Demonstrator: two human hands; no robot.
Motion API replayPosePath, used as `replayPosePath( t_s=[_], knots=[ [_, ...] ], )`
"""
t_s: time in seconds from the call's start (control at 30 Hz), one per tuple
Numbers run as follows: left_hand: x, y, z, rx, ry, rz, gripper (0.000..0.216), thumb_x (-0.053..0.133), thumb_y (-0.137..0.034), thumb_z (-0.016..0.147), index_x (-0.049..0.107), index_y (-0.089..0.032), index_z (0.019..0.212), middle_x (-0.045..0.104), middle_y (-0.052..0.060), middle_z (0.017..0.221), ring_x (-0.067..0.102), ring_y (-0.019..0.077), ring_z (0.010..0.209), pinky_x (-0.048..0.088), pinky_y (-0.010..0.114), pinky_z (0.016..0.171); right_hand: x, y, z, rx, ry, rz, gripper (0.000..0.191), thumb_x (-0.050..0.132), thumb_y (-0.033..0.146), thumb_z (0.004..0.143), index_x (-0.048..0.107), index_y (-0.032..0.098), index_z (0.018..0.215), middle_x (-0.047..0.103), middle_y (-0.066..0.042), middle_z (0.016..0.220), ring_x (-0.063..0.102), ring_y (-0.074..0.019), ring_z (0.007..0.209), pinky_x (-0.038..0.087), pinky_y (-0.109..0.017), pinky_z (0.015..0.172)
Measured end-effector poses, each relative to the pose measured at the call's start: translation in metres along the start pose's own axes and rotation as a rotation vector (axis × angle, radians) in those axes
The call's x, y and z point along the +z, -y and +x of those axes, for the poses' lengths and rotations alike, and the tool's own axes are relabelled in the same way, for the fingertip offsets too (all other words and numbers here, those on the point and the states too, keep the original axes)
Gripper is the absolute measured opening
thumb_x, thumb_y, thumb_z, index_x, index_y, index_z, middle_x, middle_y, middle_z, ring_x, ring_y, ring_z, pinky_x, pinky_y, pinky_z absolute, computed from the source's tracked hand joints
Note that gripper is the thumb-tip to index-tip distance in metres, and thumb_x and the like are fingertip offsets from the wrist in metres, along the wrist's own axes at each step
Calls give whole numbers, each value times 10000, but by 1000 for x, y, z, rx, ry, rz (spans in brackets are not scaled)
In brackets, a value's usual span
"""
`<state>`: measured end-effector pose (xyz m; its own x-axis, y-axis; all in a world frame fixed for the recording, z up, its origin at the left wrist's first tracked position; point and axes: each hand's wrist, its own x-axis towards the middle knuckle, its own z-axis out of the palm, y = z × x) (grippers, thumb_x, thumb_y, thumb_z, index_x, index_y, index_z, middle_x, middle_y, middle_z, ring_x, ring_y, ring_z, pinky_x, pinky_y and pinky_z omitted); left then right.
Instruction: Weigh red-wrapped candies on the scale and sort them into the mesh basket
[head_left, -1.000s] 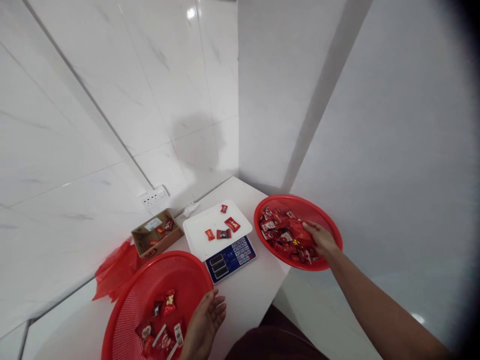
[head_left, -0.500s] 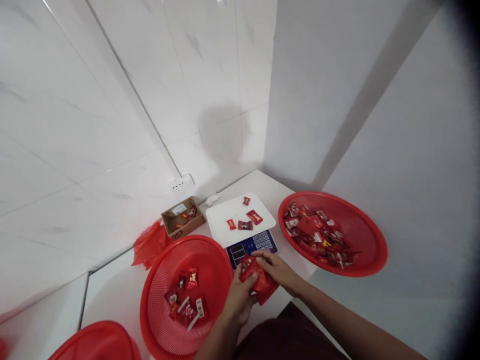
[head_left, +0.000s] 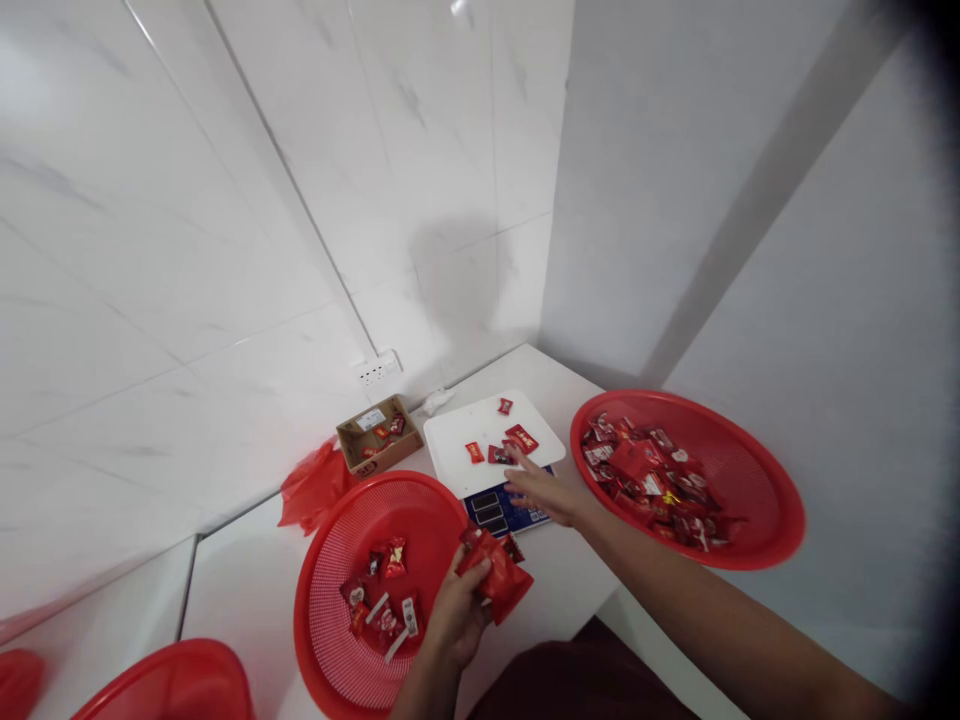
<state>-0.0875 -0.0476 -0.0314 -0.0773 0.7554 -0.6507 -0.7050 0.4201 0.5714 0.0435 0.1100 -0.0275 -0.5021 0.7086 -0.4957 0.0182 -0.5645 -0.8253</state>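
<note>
My left hand (head_left: pixel 454 620) is closed on a red packet (head_left: pixel 496 578), held just right of the near red basket (head_left: pixel 337 530) that has several wrapped candies (head_left: pixel 382 600) in it. My right hand (head_left: pixel 544 490) reaches forward over the blue keypad of the scale (head_left: pixel 499 512), fingers stretched out, tips at the white scale pan (head_left: pixel 457 430). Several small red candies (head_left: pixel 517 440) lie on that pan. To the right, a second red basket (head_left: pixel 757 500) holds a heap of red candy packets (head_left: pixel 645 475).
A small cardboard box (head_left: pixel 375 445) with a few candies and a crumpled red plastic bag (head_left: pixel 315 485) sit by the wall under a white socket (head_left: pixel 379 368). Another red basket rim (head_left: pixel 172 685) shows at the bottom left. Tiled walls close in the white counter (head_left: pixel 247 590).
My right hand took a red packet from the right basket and brought it to my left hand, which now holds it alone. My right hand has moved on to the scale pan.
</note>
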Motion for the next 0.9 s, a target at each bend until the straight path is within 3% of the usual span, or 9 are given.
replayPosePath(
  t_s=[0.17, 0.23, 0.33, 0.5, 0.7, 0.9],
  knots=[
    [-1, 1, 0, 28, 58, 14, 512, 670, -174, 644, 475, -235, 1114, 654, 35, 921, 614, 149, 741, 463, 322, 725, 11, -27, -26, 161, 429, -204, 485, 616, 471, 699, 551, 209, 1102, 605, -67, 979, 570, -121, 758, 448, -255, 641],
    [-1, 1, 1, 42, 85, 30, 494, 669, -183, 648, 488, -237, 1104, 653, 43, 956, 620, 163, 789, 458, 315, 742, 16, -31, -34, 166, 491, -221, 440, 621, 470, 693, 594, 185, 1027, 613, -30, 837, 542, -88, 640, 427, -221, 575],
    [-1, 4, 3, 42, 93, 36, 459, 661, -206, 664, 499, -235, 1092, 655, 49, 969, 621, 179, 838, 456, 315, 757, 19, -30, -41, 148, 455, -216, 408, 640, 464, 673, 619, 156, 941, 606, -11, 749, 530, -79, 594, 413, -208, 548],
    [-1, 9, 5, 55, 104, -24, 477, 651, -230, 690, 468, -241, 1130, 658, 56, 996, 624, 192, 876, 463, 344, 783, 18, -25, -41, 161, 404, -153, 402, 698, 424, 619, 618, 137, 888, 626, -29, 786, 582, -110, 660, 439, -237, 598],
    [-3, 5, 6, 107, 155, -103, 411, 639, -202, 708, 510, -209, 1099, 655, 77, 1040, 617, 198, 935, 451, 353, 854, 12, -24, -38, 192, 434, -97, 383, 683, 408, 641, 626, 142, 910, 618, -32, 810, 576, -97, 678, 463, -286, 693],
    [-5, 2, 7, 136, 129, -187, 422, 627, -177, 722, 502, -199, 1124, 667, 73, 1032, 618, 196, 950, 447, 359, 889, 4, -18, -31, 138, 379, -179, 333, 686, 384, 622, 623, 147, 847, 620, -40, 820, 563, -106, 684, 474, -259, 607]
  ],
)
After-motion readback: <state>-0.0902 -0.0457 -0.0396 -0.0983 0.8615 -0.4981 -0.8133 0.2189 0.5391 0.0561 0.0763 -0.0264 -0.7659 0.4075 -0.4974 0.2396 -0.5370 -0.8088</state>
